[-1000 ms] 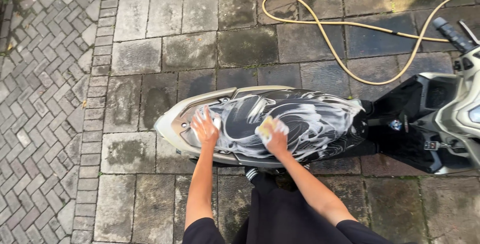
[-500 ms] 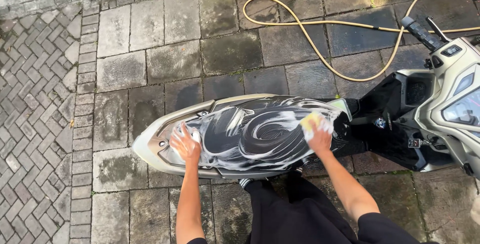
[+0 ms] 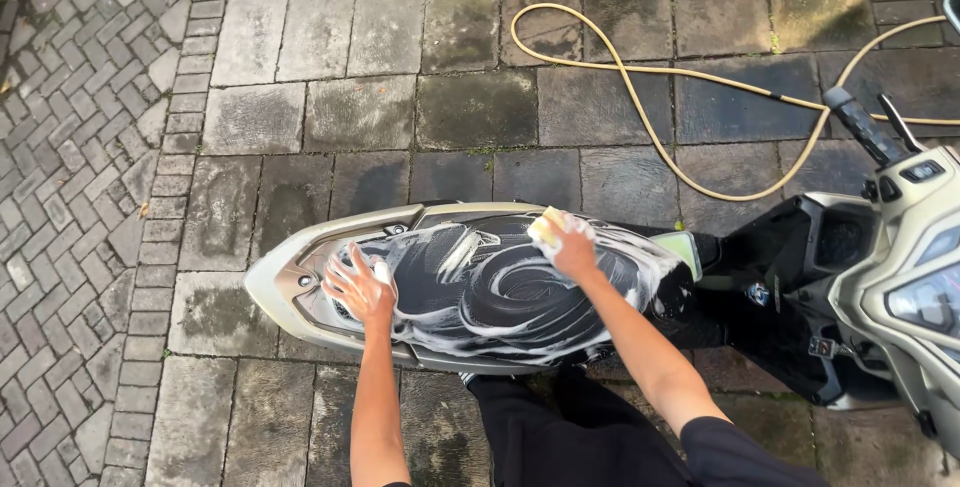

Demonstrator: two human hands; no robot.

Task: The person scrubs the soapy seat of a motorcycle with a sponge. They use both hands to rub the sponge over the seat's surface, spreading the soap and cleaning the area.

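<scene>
Right hand [image 3: 575, 247] (arm outstretched) grips sponge [image 3: 546, 228] | left hand [image 3: 358, 287] flat on seat [image 3: 500, 287]

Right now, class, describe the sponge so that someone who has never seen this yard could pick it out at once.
Find the scooter parked on the stone paving, then its black seat smeared with white foam. At the seat's far edge, the right hand presses a small sponge. It is the only yellow thing on the seat; the yellow hose lies on the ground beyond.

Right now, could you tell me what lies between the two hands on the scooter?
Head view: only soapy black seat lies between the left hand and the right hand gripping the sponge.
</scene>
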